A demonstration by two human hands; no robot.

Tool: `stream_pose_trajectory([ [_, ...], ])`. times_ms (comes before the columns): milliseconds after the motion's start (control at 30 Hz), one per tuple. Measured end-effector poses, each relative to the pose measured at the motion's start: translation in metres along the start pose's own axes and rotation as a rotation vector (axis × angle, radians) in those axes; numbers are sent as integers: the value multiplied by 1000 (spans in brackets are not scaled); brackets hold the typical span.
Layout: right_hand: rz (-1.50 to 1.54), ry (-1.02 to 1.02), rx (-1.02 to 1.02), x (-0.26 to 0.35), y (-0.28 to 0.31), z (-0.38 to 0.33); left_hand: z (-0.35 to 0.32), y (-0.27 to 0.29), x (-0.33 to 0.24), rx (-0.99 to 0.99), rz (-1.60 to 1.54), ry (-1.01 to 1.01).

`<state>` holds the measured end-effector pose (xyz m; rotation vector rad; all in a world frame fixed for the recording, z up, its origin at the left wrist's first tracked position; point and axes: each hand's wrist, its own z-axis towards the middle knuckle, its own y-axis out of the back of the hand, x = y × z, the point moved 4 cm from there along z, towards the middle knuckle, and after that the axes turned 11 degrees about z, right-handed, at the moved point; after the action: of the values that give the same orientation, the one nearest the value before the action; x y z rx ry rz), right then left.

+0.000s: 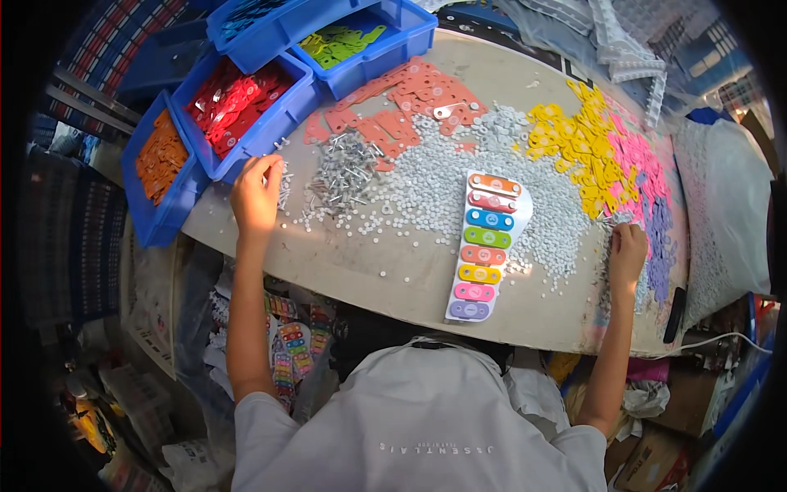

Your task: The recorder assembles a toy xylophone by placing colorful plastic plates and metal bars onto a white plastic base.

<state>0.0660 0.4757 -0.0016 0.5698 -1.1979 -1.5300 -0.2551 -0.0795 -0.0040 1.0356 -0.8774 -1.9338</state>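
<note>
A toy xylophone (pixel 485 238) lies on the table in front of me, a white base carrying a row of coloured bars. White caps show on the ends of its orange, red and blue bars; the lower bars show small dark or metallic spots. To its left, my left hand (pixel 256 193) is closed in a pinch beside some loose metal pins (pixel 285 184), near the red tray. My right hand (pixel 628 246), far to the right, pinches at a small patch of pins (pixel 613 220) by the yellow and purple bars. What either hand's fingertips hold is too small to make out.
Small white caps (pixel 426 184) spread over the table, beside a metal pin heap (pixel 348 168). Salmon (pixel 426 90), yellow (pixel 586 148), pink (pixel 630 156) and purple bars (pixel 658 246) lie loose. Blue trays (pixel 217 168) stand left; a clear bag (pixel 721 205) stands right.
</note>
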Motion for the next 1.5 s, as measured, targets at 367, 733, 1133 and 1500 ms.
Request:
stream_pose_trajectory([
  [367, 394, -260, -123, 69, 26, -10, -3, -22, 17, 10, 118, -5],
  [733, 1400, -593, 384, 167, -27, -20, -51, -20, -118, 669, -1028, 315],
  [1133, 1418, -613, 423, 179, -47, -13, -75, -81, -209, 1128, -1241, 276],
  [1500, 1284, -743, 554, 173, -58, -15, -74, -80, -220, 1070, -1008, 290],
])
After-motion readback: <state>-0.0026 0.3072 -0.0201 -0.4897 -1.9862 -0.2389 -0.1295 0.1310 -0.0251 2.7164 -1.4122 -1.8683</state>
